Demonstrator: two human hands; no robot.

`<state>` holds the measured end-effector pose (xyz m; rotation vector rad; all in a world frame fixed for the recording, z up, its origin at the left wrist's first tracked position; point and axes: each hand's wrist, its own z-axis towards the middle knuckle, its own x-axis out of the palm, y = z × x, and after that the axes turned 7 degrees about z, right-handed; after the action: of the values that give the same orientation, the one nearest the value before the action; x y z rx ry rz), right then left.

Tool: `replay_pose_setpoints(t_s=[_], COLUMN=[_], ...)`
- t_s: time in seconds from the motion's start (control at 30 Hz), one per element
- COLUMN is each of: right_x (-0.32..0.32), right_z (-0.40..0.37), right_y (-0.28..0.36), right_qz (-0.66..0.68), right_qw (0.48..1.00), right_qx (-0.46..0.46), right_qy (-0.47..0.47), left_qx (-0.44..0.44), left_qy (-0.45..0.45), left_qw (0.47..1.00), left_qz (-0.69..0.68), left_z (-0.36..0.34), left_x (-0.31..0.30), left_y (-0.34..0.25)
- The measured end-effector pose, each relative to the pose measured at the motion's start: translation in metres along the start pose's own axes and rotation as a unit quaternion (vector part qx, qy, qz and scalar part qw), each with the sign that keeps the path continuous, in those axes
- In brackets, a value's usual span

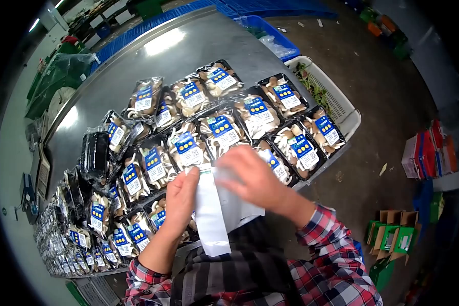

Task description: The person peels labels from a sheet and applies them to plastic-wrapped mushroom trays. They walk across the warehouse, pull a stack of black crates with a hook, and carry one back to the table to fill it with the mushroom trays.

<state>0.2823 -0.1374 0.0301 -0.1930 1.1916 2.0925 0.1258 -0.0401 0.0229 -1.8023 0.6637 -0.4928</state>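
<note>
Between thumb and fingers, my left hand (181, 196) pinches the upper end of a long white paper strip (210, 217), which hangs down in front of my apron. A small greenish print shows near the strip's top. My right hand (250, 178) is close beside that end, its fingers curled and smeared by motion. More white paper (234, 206) shows below my right hand. Just beyond both hands lie film-wrapped black trays of mushrooms, such as a mushroom tray (187, 148) and another mushroom tray (301, 148), with blue and white labels on top.
The steel table (199, 46) carries rows of mushroom packs, with several piled at the left. A black upturned tray (94, 153) lies among them. Past the table's right edge stand a white crate (336, 86) with green scraps and a blue bin (270, 35). Cardboard boxes (392, 232) sit lower right.
</note>
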Motion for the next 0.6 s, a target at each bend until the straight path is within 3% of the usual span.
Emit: replay_pose_setpoints(t_s=[0.17, 0.2, 0.43, 0.5, 0.53, 0.6], right_x=[0.027, 0.028, 0.031, 0.026, 0.019, -0.023], right_z=[0.006, 0.006, -0.009, -0.016, -0.017, -0.017], right_y=[0.006, 0.009, -0.001, -0.001, 0.001, -0.022], right_qz=[-0.009, -0.002, -0.050, -0.020, 0.045, 0.035], right_qw=[0.999, 0.999, 0.981, 0.987, 0.996, 0.999], right_qx=[-0.023, -0.026, -0.185, -0.156, -0.079, -0.012], right_qy=[0.030, 0.036, 0.005, 0.009, 0.002, -0.040], left_qx=[0.007, -0.001, -0.012, -0.045, -0.046, -0.041], left_qy=[0.019, -0.013, -0.064, -0.073, -0.081, -0.089], left_qw=[0.999, 1.000, 0.997, 0.996, 0.995, 0.995], left_qz=[-0.027, -0.017, 0.047, 0.027, 0.027, -0.018], left_z=[-0.006, -0.007, -0.004, 0.000, 0.004, 0.011], left_x=[-0.009, -0.005, -0.001, 0.001, -0.002, -0.014], left_y=[-0.010, -0.012, -0.003, 0.005, 0.012, 0.025])
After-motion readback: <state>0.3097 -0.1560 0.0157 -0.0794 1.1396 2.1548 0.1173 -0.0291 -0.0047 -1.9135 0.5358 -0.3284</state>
